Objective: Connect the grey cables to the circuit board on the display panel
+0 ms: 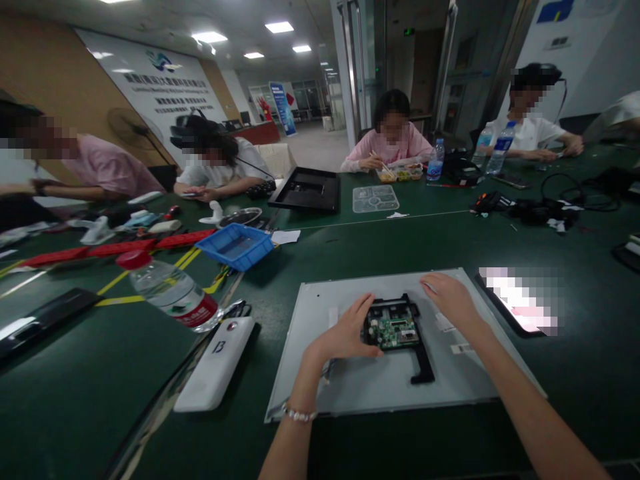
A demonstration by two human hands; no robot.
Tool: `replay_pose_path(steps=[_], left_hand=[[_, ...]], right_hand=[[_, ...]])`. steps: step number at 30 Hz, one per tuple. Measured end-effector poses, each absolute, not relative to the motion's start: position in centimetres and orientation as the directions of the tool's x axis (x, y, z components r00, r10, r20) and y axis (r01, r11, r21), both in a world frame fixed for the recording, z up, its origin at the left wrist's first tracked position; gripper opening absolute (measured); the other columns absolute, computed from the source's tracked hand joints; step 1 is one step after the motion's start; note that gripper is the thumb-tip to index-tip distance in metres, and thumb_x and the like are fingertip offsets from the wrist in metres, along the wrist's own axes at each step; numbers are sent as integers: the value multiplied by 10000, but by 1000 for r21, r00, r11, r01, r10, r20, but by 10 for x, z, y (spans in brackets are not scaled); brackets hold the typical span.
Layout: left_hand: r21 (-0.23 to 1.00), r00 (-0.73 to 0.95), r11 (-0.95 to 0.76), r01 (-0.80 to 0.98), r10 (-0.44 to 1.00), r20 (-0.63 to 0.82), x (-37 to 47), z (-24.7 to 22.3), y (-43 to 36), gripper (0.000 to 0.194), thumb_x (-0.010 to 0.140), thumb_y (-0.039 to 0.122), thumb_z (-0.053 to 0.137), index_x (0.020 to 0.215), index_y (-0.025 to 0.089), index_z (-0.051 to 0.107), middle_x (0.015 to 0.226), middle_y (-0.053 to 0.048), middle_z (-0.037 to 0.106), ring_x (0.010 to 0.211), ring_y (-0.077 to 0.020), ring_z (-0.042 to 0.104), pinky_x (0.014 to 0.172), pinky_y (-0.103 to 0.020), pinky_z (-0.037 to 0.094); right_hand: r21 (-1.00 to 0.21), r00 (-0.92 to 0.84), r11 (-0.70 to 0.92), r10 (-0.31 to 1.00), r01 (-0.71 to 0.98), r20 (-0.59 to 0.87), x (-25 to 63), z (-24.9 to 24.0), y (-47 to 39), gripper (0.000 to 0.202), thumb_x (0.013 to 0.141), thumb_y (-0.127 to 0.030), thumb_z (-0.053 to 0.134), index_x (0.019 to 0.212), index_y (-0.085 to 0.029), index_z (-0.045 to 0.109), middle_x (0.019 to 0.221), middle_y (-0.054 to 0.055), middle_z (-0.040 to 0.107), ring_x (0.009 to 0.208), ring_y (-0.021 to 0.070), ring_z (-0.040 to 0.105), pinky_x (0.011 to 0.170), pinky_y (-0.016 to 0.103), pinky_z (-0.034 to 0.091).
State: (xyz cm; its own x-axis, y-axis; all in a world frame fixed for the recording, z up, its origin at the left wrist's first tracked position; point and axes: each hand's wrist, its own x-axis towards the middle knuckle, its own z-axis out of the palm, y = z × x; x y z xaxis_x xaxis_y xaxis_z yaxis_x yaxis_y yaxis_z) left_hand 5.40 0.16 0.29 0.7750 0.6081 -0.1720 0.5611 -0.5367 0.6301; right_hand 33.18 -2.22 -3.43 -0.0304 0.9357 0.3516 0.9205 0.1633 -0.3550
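A flat silver-grey panel (315,313) lies on the table in front of me. On it sits a black plastic bracket (425,365) with a green circuit board (393,331) inside. My left hand (345,337) grips the bracket's left side, fingers at its upper left corner and thumb at the lower left of the board. Above the panel's upper right part, my right hand (453,300) is closed with its fingertips together, to the right of the bracket and apart from it. Whatever is in those fingertips is too small to make out.
Right of the panel lies a lit phone (517,303). To the left are a white power bank (217,367), a water bottle (173,293) and a blue tray (237,247). Farther back sit a black frame (305,190) and a clear plastic lid (375,199). Several people sit around the table.
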Motion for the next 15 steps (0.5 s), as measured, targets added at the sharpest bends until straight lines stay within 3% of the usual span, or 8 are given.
replay_pose_path(steps=[8,15], left_hand=[[604,783,-572,554,604,-146,55,-3,4,1101,612,479,705,1430,160,41,1499,-115,33,1370,-280,66,1127,-401,129],[592,776,-573,568,613,-151,55,-4,4,1099,611,458,712,1427,140,49,1496,-131,38,1369,-285,62,1128,-395,132]], right_hand=[[-335,-287,409,888,849,358,294,-31,-19,211,863,-164,465,959,-207,649,1027,64,658,1003,210,559,893,351,401],[-303,-313,398,904,866,292,288,-29,-18,185,852,-142,483,926,-166,651,948,69,665,949,183,570,875,310,407]])
